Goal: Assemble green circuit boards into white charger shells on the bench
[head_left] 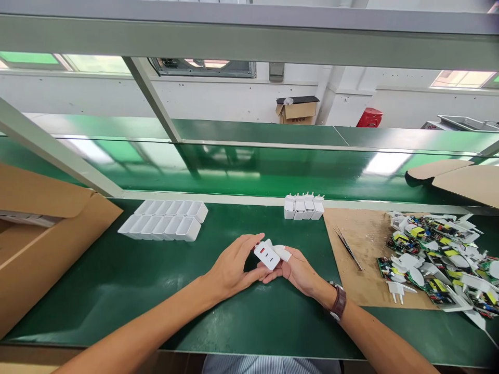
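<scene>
Above the middle of the green table, a white USB charger is held between my two hands, its port face with one red slot turned up toward me. My left hand is closed on its left side, thumb below and fingers above. From the right, my right hand grips it; a white cover wraps the thumb, and a brown-strapped watch is on that wrist. White open charger cases stand in two rows to the left. Beyond my hands, several white chargers with prongs stand in a row.
Tweezers lie on a brown cardboard sheet at right, beside a heap of circuit boards with white plug parts. A large cardboard box occupies the left side. A metal frame bar crosses overhead.
</scene>
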The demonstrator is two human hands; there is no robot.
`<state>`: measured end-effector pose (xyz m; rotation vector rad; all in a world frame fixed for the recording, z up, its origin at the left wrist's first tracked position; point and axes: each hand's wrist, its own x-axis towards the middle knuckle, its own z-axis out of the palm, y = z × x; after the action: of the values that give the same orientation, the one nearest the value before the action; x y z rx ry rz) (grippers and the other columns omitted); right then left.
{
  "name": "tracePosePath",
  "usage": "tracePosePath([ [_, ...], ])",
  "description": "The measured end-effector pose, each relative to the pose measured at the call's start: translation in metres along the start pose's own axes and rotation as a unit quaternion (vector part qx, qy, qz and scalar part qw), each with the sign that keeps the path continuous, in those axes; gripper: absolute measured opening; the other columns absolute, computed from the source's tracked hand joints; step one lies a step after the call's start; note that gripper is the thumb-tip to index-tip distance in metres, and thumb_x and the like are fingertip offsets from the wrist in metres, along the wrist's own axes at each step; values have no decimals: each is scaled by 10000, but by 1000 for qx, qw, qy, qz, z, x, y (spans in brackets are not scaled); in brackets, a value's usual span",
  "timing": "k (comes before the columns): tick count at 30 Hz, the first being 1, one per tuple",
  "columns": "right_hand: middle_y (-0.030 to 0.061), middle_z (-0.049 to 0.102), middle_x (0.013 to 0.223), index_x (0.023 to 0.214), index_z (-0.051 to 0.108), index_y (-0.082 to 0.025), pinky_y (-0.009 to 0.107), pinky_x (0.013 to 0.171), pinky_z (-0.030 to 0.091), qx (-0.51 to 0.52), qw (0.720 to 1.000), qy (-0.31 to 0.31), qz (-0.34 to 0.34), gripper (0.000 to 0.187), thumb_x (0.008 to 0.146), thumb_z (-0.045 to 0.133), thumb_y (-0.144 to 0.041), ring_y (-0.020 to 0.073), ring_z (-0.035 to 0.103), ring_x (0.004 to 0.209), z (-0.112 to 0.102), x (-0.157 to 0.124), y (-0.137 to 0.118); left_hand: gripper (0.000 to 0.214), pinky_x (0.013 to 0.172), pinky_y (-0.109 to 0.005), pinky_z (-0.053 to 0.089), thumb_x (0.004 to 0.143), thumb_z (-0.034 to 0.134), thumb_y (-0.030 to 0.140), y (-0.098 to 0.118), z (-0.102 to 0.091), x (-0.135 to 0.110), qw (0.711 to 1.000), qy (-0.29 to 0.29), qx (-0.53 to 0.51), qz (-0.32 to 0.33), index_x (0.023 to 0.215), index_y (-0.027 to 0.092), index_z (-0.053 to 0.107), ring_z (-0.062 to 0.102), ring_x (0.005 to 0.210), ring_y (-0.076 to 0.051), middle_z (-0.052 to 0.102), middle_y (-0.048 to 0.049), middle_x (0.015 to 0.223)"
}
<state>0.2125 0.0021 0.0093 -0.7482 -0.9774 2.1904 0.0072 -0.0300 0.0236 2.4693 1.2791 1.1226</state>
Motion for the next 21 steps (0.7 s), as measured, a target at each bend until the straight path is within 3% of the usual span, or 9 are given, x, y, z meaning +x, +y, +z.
tracePosePath([
  [4,124,755,906,1075,716,-123,408,722,630,-20,1000,-12,-4,552,848,737,-627,243,734,778,1,0,1,675,881,-402,620,940,682,364,0,-1,1,1000,2,-2,8,1519,239,358,700,1046,-253,678,-122,1184],
  [6,109,751,967,1112,704,-159,424,763,628,-64,997,17,-45,526,854,736,-616,245,724,836,-2,-1,1,769,912,-433,609,909,727,392,-1,-2,0,1000,-9,-8,-4,1549,261,323,695,1084,-272,678,-127,1227],
  [8,97,735,1085,1161,691,-209,437,855,613,-161,977,68,-126,444,872,746,-540,249,708,946,-7,-2,1,979,958,-492,590,826,806,466,-2,-2,-1,998,-40,-23,-49,1597,284,231,673,1170,-315,653,-146,1326],
  [10,99,702,1186,1193,685,-244,441,939,583,-309,916,109,-231,330,909,723,-405,257,680,1051,-14,-3,-1,1206,1002,-544,564,748,854,530,-2,-3,-2,989,-85,-55,-108,1636,301,70,617,1284,-357,580,-175,1457],
  [12,114,676,1229,1219,681,-256,439,938,578,-463,821,108,-316,287,934,651,-265,267,661,1092,-22,-4,-2,1318,1053,-572,529,740,857,540,-1,-4,-2,977,-121,-95,-145,1634,314,-85,542,1383,-367,484,-192,1558],
  [14,134,665,1238,1266,663,-250,442,889,593,-573,734,81,-355,349,939,572,-167,278,659,1089,-28,-4,-2,1334,1103,-584,488,769,841,524,-1,-4,-3,969,-146,-124,-155,1617,323,-169,483,1441,-356,417,-195,1607],
  [15,141,663,1238,1296,646,-248,441,863,601,-606,706,70,-360,384,941,546,-140,280,662,1078,-29,-3,-2,1330,1119,-588,472,782,834,516,-1,-4,-3,966,-154,-132,-158,1611,324,-189,463,1457,-351,398,-196,1619],
  [18,143,658,1238,1370,594,-260,417,815,617,-642,661,64,-382,445,957,519,-112,269,670,1052,-30,-3,-3,1319,1130,-601,458,805,818,506,-1,-4,-5,963,-162,-138,-163,1603,318,-214,441,1473,-349,377,-210,1626],
  [21,128,652,1258,1383,579,-287,405,856,611,-626,658,74,-412,467,957,524,-103,252,661,1073,-28,-5,-3,1295,1132,-609,456,811,815,497,-1,-4,-5,965,-150,-141,-163,1614,313,-184,435,1476,-353,401,-214,1611],
])
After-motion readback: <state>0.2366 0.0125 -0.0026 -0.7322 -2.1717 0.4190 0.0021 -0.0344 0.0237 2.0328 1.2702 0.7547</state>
